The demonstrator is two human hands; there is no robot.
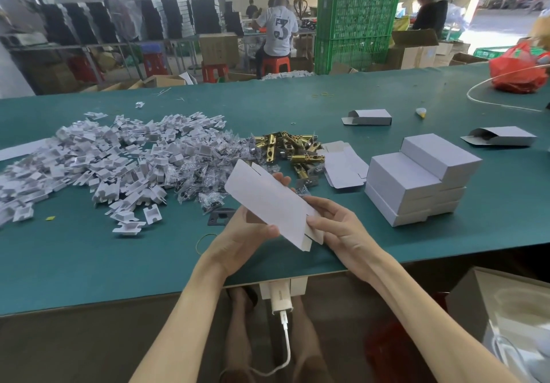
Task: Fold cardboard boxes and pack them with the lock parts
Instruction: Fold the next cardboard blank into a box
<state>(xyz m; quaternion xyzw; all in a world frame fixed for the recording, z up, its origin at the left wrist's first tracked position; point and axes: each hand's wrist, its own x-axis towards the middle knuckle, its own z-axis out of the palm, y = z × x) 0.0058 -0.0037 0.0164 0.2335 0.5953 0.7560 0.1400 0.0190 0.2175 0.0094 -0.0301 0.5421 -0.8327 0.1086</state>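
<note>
A flat white box (269,204) is held above the near edge of the green table (89,263), gripped by the left hand (238,241) with the thumb on its face and pinched at its near end by the right hand (337,226). Just beyond the box brass lock parts (294,147) are heaped, with folded boxes (416,180) stacked to its right and white inserts (104,159) spread to its left.

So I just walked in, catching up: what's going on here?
A person holds a flat white box blank over the green table, left hand gripping one edge, right hand pinching its near end flap. Stacked closed boxes sit to the right; brass latches and white inserts lie piled behind.
</note>
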